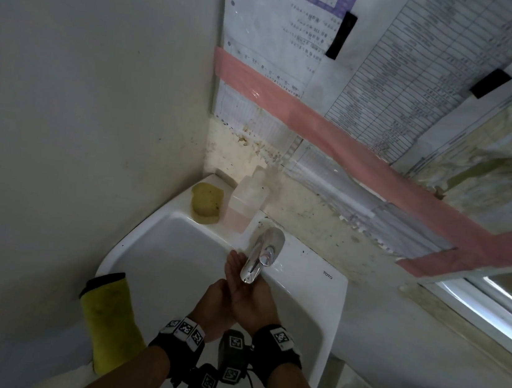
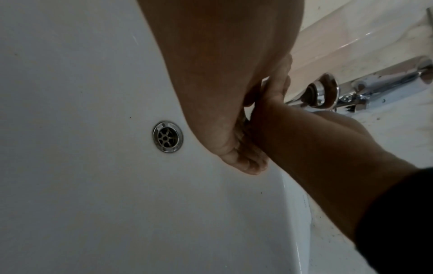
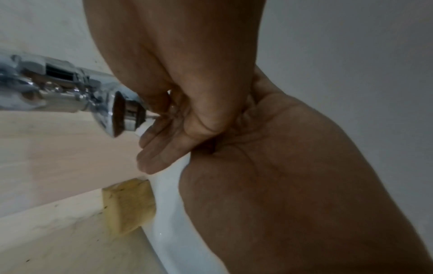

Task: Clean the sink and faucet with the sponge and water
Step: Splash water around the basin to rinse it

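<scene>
A white sink (image 1: 169,247) sits in a corner, with a chrome faucet (image 1: 261,253) at its back rim. Both my hands are under the spout, above the basin. My left hand (image 1: 218,299) lies palm up with straight fingers. My right hand (image 1: 253,304) presses on it, fingers curled into the left palm (image 3: 269,157). Neither hand holds an object. The yellow sponge (image 1: 206,202) lies on the back left ledge, apart from both hands. It also shows beyond the left hand's fingers as the sponge (image 3: 128,205). The drain (image 2: 167,137) is uncovered.
A clear soap dispenser (image 1: 245,202) with pink liquid stands between sponge and faucet. A yellow item with a black end (image 1: 107,321) hangs at the sink's front left. Walls close in at left and behind, with taped papers. A window ledge (image 1: 492,316) runs at right.
</scene>
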